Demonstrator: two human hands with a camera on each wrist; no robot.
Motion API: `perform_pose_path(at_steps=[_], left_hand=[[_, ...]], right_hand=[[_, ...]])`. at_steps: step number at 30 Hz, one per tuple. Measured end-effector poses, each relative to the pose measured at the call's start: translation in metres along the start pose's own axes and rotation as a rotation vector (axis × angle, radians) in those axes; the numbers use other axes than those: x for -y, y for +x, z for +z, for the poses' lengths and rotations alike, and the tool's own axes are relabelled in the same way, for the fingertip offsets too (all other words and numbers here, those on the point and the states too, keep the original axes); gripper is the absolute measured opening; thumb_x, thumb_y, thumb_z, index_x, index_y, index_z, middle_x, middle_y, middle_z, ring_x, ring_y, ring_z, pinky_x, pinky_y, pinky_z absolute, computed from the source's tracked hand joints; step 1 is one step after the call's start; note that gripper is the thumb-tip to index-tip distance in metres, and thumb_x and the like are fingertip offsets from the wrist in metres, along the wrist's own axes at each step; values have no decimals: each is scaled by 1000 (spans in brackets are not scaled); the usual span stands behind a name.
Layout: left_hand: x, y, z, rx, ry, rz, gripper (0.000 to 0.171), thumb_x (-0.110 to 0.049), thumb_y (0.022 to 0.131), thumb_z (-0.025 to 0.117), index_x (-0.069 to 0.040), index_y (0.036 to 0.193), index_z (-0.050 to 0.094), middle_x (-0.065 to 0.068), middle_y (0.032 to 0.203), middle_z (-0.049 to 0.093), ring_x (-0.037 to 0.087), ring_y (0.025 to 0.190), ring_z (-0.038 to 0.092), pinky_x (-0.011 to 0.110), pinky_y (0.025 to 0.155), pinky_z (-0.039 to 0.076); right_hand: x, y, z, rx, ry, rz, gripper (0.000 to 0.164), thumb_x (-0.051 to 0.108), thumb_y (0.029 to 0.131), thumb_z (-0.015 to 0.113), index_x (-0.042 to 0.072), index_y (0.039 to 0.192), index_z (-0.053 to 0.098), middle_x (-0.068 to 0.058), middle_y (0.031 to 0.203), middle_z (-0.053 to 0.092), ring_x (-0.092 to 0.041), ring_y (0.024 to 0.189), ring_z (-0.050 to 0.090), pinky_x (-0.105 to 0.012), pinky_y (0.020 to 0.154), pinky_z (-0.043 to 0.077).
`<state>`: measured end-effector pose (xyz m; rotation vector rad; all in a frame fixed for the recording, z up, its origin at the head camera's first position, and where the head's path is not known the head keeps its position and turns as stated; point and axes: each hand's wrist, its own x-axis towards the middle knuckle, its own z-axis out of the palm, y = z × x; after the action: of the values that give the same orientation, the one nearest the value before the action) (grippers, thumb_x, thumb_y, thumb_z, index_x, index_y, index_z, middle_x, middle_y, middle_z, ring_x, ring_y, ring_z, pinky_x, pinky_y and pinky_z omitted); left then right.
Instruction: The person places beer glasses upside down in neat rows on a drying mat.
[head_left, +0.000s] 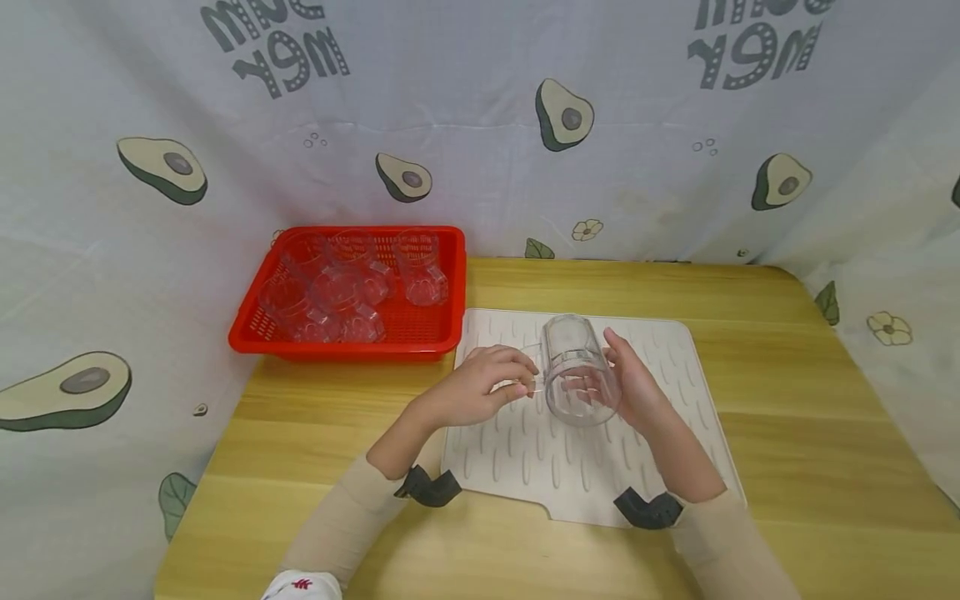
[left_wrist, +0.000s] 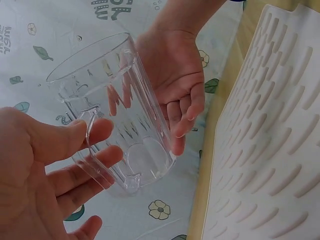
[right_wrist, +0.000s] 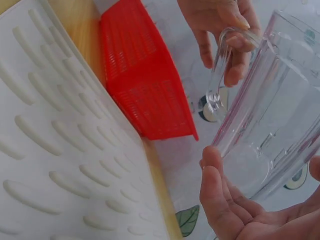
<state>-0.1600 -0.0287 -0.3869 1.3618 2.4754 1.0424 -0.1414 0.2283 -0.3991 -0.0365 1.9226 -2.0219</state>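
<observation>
A clear mug (head_left: 570, 358) with ribbed sides is held tilted above the white ridged mat. Its handle (left_wrist: 92, 145) points toward my left hand (head_left: 491, 383), whose thumb and fingers pinch it. In the left wrist view the thumb (left_wrist: 60, 140) lies on the handle's upper part, with fingers passing through the loop. On the mug's other side, my right hand (head_left: 633, 379) cups the body with bent fingers (right_wrist: 220, 195), partly seen through the plastic. Part of its thumb shows at the right wrist view's edge. Some finger contact is hard to judge through the transparent wall.
A red perforated basket (head_left: 442, 333) stands at the back left, with several similar clear mugs (head_left: 423, 283) in it. Beneath the hands lies the white mat (head_left: 495, 458) on a wooden table (head_left: 795, 400). An avocado-print cloth (head_left: 480, 125) hangs behind and along the sides.
</observation>
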Motion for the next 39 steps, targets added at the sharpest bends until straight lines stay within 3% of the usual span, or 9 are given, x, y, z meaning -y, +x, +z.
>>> perform_pose_path(at_steps=[3, 9, 16, 22, 33, 39], left_hand=[[0, -2, 1, -32, 60, 26, 11, -18, 96, 60, -13, 100, 70, 5, 122, 60, 21, 122, 49, 46, 103, 33], [1, -6, 5, -96, 219, 62, 9, -16, 94, 64, -17, 99, 72, 4, 124, 60, 22, 128, 46, 48, 103, 33], [1, -5, 8, -131, 363, 106, 11, -16, 93, 65, -20, 99, 73, 1, 126, 61, 20, 132, 44, 44, 104, 34], [0, -4, 9, -130, 439, 124, 13, -19, 93, 65, -19, 103, 73, 2, 129, 60, 21, 134, 43, 42, 104, 35], [-3, -3, 10, -138, 482, 141, 13, -18, 93, 66, -19, 103, 73, 2, 133, 59, 21, 135, 42, 41, 104, 37], [-1, -2, 7, -157, 363, 165, 15, -17, 91, 66, -17, 105, 72, 3, 137, 57, 21, 136, 40, 42, 105, 36]], right_hand=[[3, 1, 0, -16, 18, -12, 71, 51, 103, 24, -9, 141, 17, -5, 107, 61, -15, 90, 69, -29, 79, 53], [7, 6, 0, -4, -2, -48, 62, 47, 104, 28, -3, 141, 26, -7, 109, 64, -16, 92, 69, -35, 78, 56], [15, 5, 1, -42, -113, -5, 74, 49, 101, 35, -11, 142, 22, -28, 123, 60, -14, 92, 69, -30, 76, 56], [20, 3, 2, -76, -167, 19, 69, 41, 100, 42, -10, 141, 21, -29, 124, 59, -13, 88, 68, -30, 72, 56], [24, 0, 2, -147, -169, -7, 67, 36, 99, 46, -10, 142, 22, -19, 117, 47, -15, 93, 56, -29, 76, 53], [26, -3, 3, -208, -168, -46, 65, 32, 97, 50, -8, 142, 24, -16, 113, 52, -16, 92, 58, -28, 75, 54]])
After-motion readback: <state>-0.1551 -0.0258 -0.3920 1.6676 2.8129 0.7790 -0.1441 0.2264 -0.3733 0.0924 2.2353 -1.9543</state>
